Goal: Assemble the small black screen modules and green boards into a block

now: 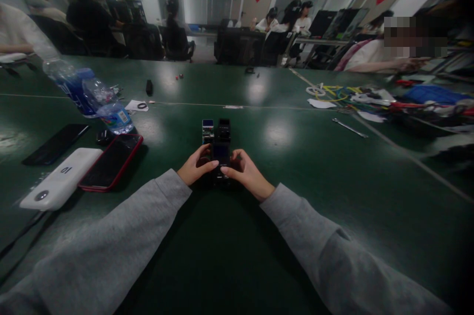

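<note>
Head view: I have the dark device (221,151) between both hands, fingers grasping it, left hand (196,166) at its left side, right hand (249,175) at its right; neither is clearly nearer. Long axis points toward the counter's (229,251) far edge; tilt unclear. A silver-fronted device (208,125) and black device (224,127) sit just beyond, far-edge side.

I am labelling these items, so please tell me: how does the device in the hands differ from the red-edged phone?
The device is held between the left hand and right hand; the red-edged phone lies to their left, untouched. The device looks mostly black; the phone has a red edge around its dark face. The device appears smaller than the phone. Both show a dark face.
</note>
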The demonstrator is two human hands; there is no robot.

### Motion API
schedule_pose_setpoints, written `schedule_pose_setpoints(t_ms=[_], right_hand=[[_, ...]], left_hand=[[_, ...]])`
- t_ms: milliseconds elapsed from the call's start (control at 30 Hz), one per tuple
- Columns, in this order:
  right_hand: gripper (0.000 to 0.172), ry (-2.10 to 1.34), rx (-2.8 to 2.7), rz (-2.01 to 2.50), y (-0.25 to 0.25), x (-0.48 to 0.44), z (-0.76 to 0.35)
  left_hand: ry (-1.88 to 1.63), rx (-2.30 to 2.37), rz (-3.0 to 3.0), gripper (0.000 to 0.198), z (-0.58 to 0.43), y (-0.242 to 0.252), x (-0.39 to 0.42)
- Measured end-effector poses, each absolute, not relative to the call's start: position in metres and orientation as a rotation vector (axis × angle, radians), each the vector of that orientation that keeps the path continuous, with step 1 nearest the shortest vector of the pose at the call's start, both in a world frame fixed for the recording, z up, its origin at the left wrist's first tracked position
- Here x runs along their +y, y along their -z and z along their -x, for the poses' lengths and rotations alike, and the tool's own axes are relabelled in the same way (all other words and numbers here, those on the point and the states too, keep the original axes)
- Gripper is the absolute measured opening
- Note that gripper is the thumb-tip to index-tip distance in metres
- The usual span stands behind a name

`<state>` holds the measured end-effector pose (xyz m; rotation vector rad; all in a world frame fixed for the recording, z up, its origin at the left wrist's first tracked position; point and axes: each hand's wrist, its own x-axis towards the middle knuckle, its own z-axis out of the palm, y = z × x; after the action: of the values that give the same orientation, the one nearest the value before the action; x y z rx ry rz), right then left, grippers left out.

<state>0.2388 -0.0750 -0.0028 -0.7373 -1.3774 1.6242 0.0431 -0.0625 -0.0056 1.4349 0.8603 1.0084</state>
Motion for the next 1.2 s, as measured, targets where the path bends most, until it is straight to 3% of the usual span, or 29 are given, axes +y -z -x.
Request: schedule_pose_setpoints(t_ms=[200, 433, 833, 1200], right_hand=[[0.042, -1.622, -1.341, 0.764, 0.0036, -0.0752, -0.2382], [0.044, -1.588, -1.307, 0.806, 0.0049, -0.074, -0.238], [0.055, -1.632, -1.448, 0.754, 0.0028, -0.0749, -0.2374], [0.052, -1.655, -1.329, 0.757, 0.0041, -0.0747, -0.2383]], left_hand=[[-1.004, 0.876, -1.431, 0.06, -0.044, 0.0049, -0.063], [-1.034, 0.996, -1.395, 0.075, -0.0455, 0.0026, -0.0636], [-1.034, 0.98, -1.391, 0.071, -0.0439, 0.0048, -0.0632], [-1.044, 0.948, -1.357, 0.071, -0.045, 0.0012, -0.0636]])
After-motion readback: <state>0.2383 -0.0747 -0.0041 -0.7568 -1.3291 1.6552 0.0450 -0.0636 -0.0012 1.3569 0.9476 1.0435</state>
